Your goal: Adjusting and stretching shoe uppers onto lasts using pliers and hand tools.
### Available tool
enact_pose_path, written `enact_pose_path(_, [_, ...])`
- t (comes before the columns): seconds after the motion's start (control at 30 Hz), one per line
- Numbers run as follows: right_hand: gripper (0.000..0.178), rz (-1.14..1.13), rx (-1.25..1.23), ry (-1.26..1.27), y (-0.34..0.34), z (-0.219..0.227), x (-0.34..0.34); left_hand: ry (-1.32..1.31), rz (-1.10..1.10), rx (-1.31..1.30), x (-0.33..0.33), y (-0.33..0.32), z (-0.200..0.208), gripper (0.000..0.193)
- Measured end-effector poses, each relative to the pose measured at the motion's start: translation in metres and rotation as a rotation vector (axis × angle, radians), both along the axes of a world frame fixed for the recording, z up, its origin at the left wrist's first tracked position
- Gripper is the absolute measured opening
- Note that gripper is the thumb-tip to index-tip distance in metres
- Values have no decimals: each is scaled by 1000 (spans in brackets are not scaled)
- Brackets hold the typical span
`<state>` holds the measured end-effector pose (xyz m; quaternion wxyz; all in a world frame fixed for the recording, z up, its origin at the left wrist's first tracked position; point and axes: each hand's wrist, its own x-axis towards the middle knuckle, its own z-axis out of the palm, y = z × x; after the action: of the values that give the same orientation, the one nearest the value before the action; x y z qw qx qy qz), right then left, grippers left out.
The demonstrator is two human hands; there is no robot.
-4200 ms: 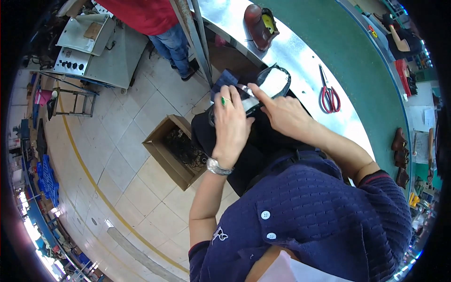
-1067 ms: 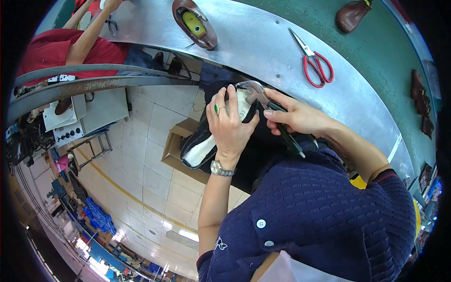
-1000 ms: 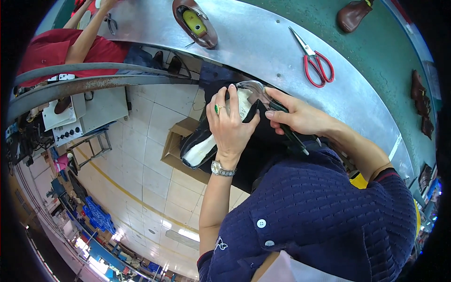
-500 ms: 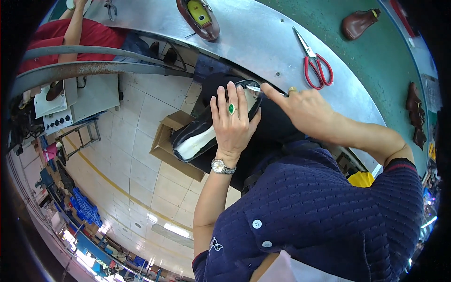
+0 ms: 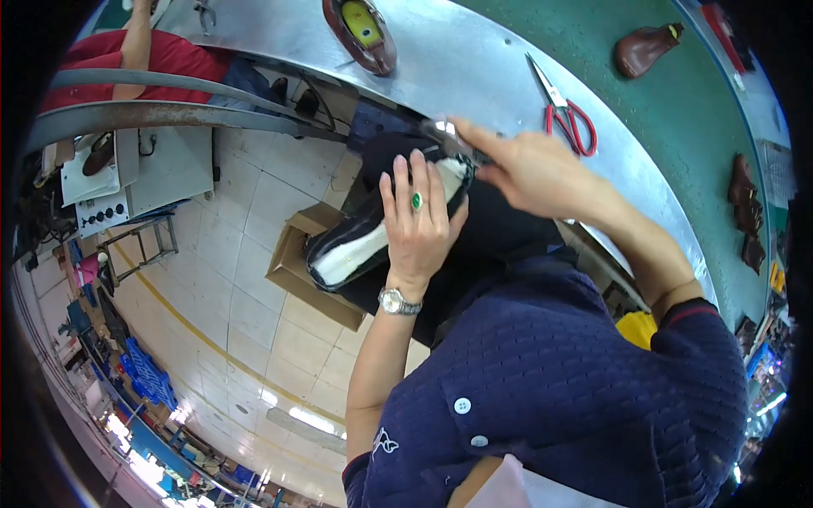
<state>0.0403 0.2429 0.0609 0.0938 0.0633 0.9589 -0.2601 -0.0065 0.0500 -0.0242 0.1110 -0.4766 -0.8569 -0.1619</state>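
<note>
An upturned black shoe [image 5: 349, 256] with a pale bottom lies across my dark-clothed lap. My left hand [image 5: 417, 222] wraps over its middle, fingers stretched along one side and the thumb on the other; it wears a green-stoned ring and a wristwatch. At the shoe's far end, my right hand [image 5: 529, 169] grips a metal hand tool [image 5: 442, 127] with a shiny head. Fingers and blur hide much of the tool, so its exact kind is unclear. Red-handled scissors [image 5: 569, 118] lie open on the metal bench beyond my right hand.
A curved metal bench [image 5: 474, 51] borders a green surface [image 5: 677, 110]. A brown shoe [image 5: 362, 34] with a yellow-green insert stands on the bench; another brown shoe piece [image 5: 648, 51] lies on the green. Below sits a cardboard box [image 5: 292, 275]. Someone in red [image 5: 169, 68] sits at left.
My right hand has moved slightly, and the tool's shiny head now shows higher, above the shoe's far end. My left hand stays on the shoe.
</note>
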Motion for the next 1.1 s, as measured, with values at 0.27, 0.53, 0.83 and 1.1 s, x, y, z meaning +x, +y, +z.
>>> enact_pose_path(0.27, [70, 29, -88, -121, -18, -16, 15, -19, 30, 37, -4, 8, 4, 60])
enact_pose_path(0.53, [67, -178, -106, 10, -25, -22, 21, -15, 39, 37, -3, 10, 9, 62])
enact_pose_path(0.83, [69, -222, -206, 71, -27, -24, 33, -193, 60, 113, -7, 13, 18, 87])
enact_pose_path(1.1, [61, -248, -1133, -510, -13, 1, 33, -498, 202, 71, -9, -8, 35, 114])
